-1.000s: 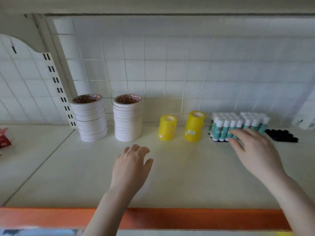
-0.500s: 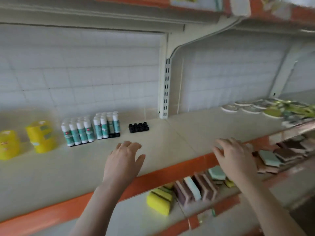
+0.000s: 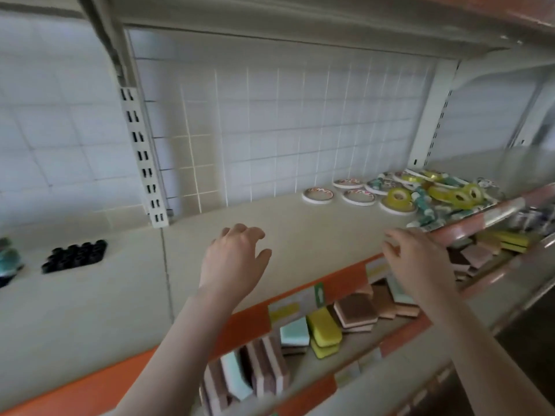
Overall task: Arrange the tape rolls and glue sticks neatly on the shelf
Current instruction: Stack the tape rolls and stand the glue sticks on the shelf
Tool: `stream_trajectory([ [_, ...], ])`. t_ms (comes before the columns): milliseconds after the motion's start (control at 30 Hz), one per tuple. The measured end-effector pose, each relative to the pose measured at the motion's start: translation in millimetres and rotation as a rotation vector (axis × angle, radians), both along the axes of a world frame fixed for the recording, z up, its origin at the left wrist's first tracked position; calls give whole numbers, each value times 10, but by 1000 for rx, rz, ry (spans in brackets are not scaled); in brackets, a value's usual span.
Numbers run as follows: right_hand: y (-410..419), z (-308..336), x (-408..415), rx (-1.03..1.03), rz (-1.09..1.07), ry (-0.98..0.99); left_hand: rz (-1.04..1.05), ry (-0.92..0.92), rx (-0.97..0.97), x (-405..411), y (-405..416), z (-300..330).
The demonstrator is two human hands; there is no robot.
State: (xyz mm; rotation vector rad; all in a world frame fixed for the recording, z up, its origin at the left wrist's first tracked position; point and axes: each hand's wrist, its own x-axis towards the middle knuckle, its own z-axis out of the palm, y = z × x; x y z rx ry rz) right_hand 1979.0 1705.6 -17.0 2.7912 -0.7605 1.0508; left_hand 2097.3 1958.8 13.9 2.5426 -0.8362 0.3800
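Hands hover over the beige metal shelf (image 3: 300, 232). Left hand (image 3: 232, 262) and right hand (image 3: 417, 259) hang loosely spread (holding nothing). Jumbled white and yellow tape rolls (image 3: 399, 196) lie at the shelf's far right.

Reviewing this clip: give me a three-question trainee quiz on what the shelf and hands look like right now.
1. True or false: the left hand holds a tape roll.
2. Where does the loose pile of tape rolls and glue sticks lie: A) far right of the shelf, B) left of the black tray, C) lower shelf?
3. What fills the lower shelf under the right hand?

Key: 1 false, it is empty; 2 A; 3 sponges.
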Motion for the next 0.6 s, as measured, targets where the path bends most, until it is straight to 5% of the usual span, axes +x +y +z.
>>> stream_trajectory([
  [600, -2182, 464, 1221, 138, 230, 97, 141, 47, 104, 748, -1893, 168],
])
